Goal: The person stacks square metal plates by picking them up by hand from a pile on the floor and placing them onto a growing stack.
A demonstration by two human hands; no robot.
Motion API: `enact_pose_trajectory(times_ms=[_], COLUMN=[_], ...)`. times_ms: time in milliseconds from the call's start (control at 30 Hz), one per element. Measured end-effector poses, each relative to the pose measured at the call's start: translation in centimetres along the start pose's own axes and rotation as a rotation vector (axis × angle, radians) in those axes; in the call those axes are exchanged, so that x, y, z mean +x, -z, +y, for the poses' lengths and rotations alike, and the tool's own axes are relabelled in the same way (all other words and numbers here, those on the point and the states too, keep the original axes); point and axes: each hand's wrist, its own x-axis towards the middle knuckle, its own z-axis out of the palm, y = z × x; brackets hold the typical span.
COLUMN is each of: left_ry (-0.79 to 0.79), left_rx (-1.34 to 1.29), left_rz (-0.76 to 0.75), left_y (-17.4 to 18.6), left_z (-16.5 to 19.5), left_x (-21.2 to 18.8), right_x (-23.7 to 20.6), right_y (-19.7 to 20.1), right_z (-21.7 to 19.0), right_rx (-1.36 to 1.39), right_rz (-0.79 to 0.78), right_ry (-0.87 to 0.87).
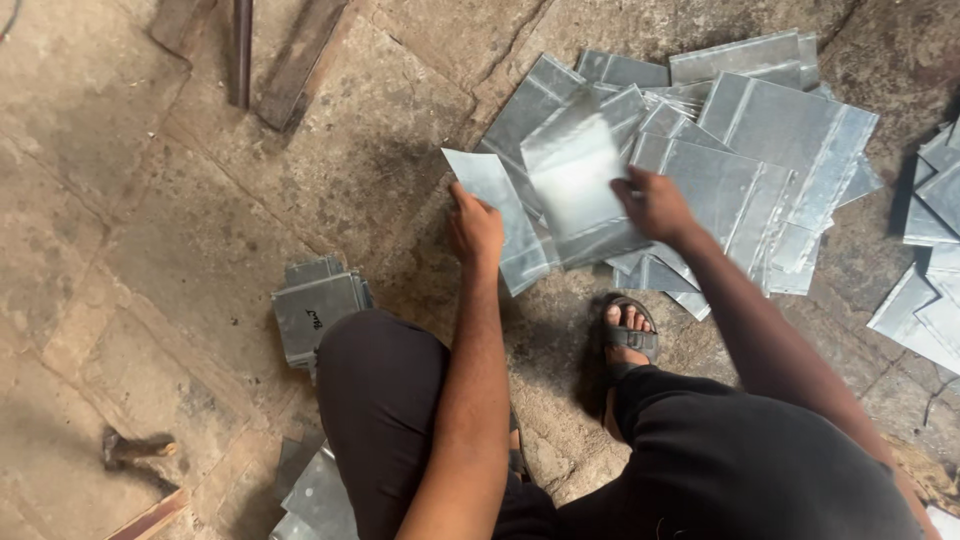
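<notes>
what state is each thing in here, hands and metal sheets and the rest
left hand: gripping the edge of a flat grey metal sheet, lifted
right hand: holding a shiny creased metal sheet, tilted
pile of grey metal sheets: loose, overlapping on the stone floor
folded grey metal box: lying by the knee
black sandal: worn on the foot

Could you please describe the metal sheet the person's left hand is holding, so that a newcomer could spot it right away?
Start at the big heap of grey metal sheets on the stone floor ahead of the sandalled foot. At its left edge, the left hand holds one sheet. Unlike its flat-lying neighbours, it sticks out leftward past the heap, lifted and tilted.
</notes>
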Motion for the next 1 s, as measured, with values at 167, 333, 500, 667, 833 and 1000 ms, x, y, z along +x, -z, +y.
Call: enact_pose_trajectory(times_ms=[167,333,500,667,833,1000], left_ry=[0.096,0.170,0.076,0.131,0.103,0.105], left_rx=[-0.209,-0.657,-0.614,-0.708,-1.097,-1.121], left_rz=[-0.018,-0.048,-0.004,-0.072,-0.133,-0.213], left_y=[-0.7,-1.8,-2.9,-2.4,0.0,0.8], left_z=[-0.8,-1.3,-1.7,-1.7,-0.1,0.2], left_x=[0.1,1.5,2.0,1.6,3.8,7.0], right_x=[1.3,0.4,0.6,-0.3,-0.1,-0.7], right_y=[-4.3,-6.2,-1.4,5.9,6.6,6.3], right_z=[-6.2,-7.7,-1.1,8.4,10.0,9.2], right_rx=[-0.173,0.044,0.156,-0.606,-0.677,-0.644], right_rz=[-0.157,-0.266,-0.053,0.165,0.117,0.083], right_ry=[-0.093,0.062,0.033,-0.124,-0.167,-0.242])
